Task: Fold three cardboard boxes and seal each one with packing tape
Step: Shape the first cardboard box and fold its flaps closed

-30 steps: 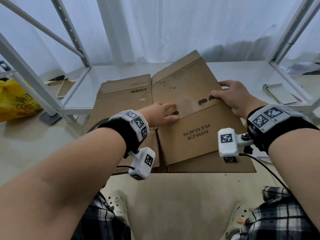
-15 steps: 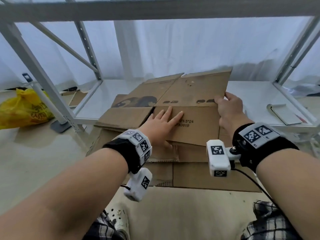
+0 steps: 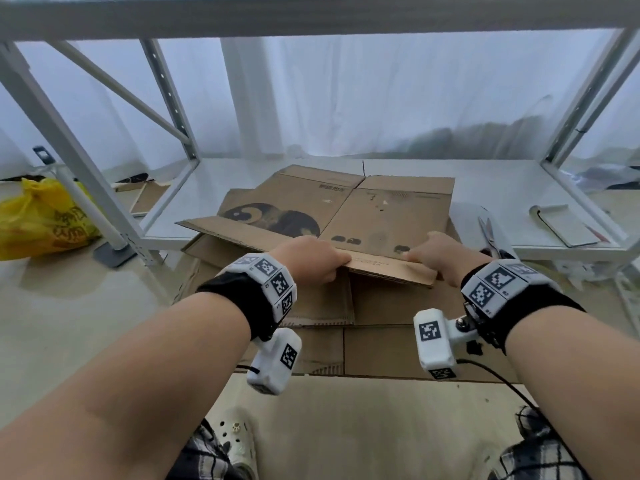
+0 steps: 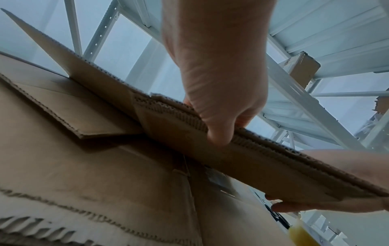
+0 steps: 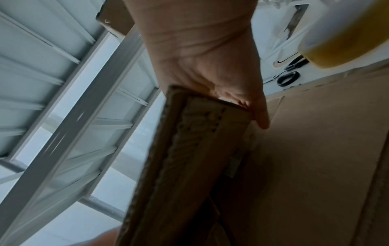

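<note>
Cardboard everywhere in the head view: a flattened cardboard box [image 3: 349, 216] is lifted at its near edge, its far end over the low white shelf [image 3: 502, 188], with more flat cardboard [image 3: 381, 344] stacked beneath on the floor. Left hand [image 3: 308, 259] and right hand [image 3: 438, 259] both clamp that near edge, fingers curled around it. Scissors [image 3: 490, 233] lie on the shelf, a yellow bag [image 3: 38, 220] sits far left. Left wrist view: the left hand [image 4: 221, 93] pinches the corrugated edge, thumb underneath. Right wrist view: the right hand [image 5: 210, 69] grips the box's corner, and a yellowish tape roll [image 5: 341, 41] shows close by, blurred.
</note>
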Motion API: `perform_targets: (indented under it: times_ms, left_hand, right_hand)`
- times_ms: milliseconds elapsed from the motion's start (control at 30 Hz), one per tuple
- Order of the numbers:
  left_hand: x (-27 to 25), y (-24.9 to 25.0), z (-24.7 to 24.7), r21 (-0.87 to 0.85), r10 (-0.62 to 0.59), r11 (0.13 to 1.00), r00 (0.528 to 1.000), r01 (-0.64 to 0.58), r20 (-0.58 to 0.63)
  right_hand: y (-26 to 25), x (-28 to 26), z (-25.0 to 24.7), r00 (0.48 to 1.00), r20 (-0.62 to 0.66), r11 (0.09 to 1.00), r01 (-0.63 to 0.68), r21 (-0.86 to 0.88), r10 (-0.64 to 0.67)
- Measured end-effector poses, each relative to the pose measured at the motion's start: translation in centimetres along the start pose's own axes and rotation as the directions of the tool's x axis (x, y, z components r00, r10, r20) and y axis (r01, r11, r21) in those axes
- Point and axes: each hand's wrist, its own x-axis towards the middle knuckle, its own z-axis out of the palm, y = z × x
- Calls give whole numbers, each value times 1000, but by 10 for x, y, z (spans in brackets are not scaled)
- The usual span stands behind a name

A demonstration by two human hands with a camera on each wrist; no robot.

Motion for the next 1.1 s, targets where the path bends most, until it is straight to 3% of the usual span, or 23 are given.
perform_targets:
  times_ms: [167,267,367,533,667,733,833,900,967,1100]
  left_hand:
    - [5,-2,7,-54,14,998,1000,-16,-24]
    - [8,-8,5,-164,-13,987,1000,9,-27]
    - [7,-12,5,-234,-32,972,1000,31,1]
    - [4,-11,9,-276,-37,960,999,36,-1]
    - [2,-5,12,-125,-48,991,995,37,-87]
    - [0,-1,15,-48,-75,997,983,68,-165]
    - [-1,0,20,-125,-184,979,957,159,-222]
    - [-3,-3,22,-220,-297,943,928,249,-226]
    - [-7,-9,22,-319,-417,886,880,337,-227]
    - [-20,-20,9,-552,-638,706,737,445,-222]
  right_hand:
    - [-5,-4,0,970,125,912,238,-334,-208]
    - [-14,-14,4,913,352,900,318,-299,-206]
    - [-18,-20,10,877,443,869,358,-342,-187]
    - [-13,-12,14,875,425,829,405,-385,-231]
    - [-10,-13,15,867,403,808,450,-380,-293]
    - [-9,-16,19,866,362,760,485,-432,-346]
    - [-10,-20,29,848,252,615,515,-597,-466]
    - [-11,-24,32,827,186,543,501,-674,-531]
    - [-15,-28,30,808,126,528,485,-697,-576]
    - [-31,-42,15,748,14,503,461,-731,-664]
